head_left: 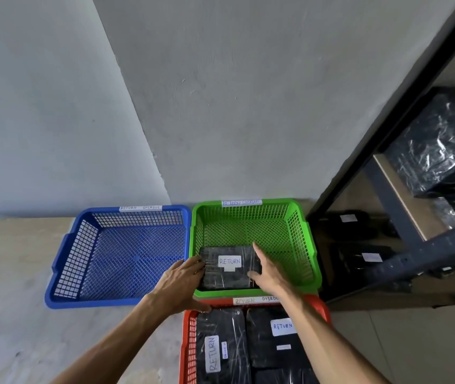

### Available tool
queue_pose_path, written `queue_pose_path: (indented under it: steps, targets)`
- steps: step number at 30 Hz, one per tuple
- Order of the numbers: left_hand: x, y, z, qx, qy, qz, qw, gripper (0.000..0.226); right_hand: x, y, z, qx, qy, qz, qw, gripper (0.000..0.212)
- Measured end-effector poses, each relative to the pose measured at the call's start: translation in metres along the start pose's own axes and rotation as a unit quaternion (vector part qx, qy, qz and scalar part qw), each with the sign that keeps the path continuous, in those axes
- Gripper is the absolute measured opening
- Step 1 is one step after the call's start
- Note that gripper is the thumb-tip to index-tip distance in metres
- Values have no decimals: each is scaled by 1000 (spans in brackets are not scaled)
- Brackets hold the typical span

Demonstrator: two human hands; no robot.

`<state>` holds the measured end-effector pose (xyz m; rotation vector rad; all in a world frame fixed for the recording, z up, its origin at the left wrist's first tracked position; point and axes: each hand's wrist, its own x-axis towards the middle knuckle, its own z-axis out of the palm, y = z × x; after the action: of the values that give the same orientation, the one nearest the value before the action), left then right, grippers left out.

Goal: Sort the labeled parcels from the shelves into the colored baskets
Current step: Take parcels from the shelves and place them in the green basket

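Two bare hands settle a black-wrapped parcel (227,268) marked "RETURN" on the floor of a green basket (298,231), against its near-left corner, with most of the mesh bottom beyond and to the right of it unoccupied. The left hand (182,285) reaches over the basket's near rim, its fingers (197,263) loosely curled against the parcel's left edge; the right hand (266,270) is spread wide, forefinger stretched along the parcel's right side and thumb on its near corner, though whether either hand truly grips the parcel or merely touches it cannot be told. A blue basket (82,245) stands just beside the green one on the left, rims almost touching, with bare floor to its left. A red basket (189,342), nearest the camera, holds more wrapped parcels labeled "RETURN". At right, a dark metal shelf unit (392,206) crowds the green basket's side, further black parcels on its shelves.
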<state>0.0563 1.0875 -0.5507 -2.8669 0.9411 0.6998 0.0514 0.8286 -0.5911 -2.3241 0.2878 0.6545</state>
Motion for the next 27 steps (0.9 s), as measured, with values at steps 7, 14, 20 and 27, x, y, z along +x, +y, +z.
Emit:
queue_pose_path:
  steps: [7,14,20,27]
  targets:
    - [-6,11,-4,-59,137,-1,989,107,-26,-3,-19,-27,36,0,999,78]
    - [3,78,-42,-184,197,-30,963,55,-86,20,-83,-48,143,-112,982,29]
    - [23,172,-94,-244,212,10,946,39,-147,59,-154,-100,257,-205,939,19]
    - [43,333,-174,-260,278,49,923,25,-236,139,-270,-127,348,-250,895,14]
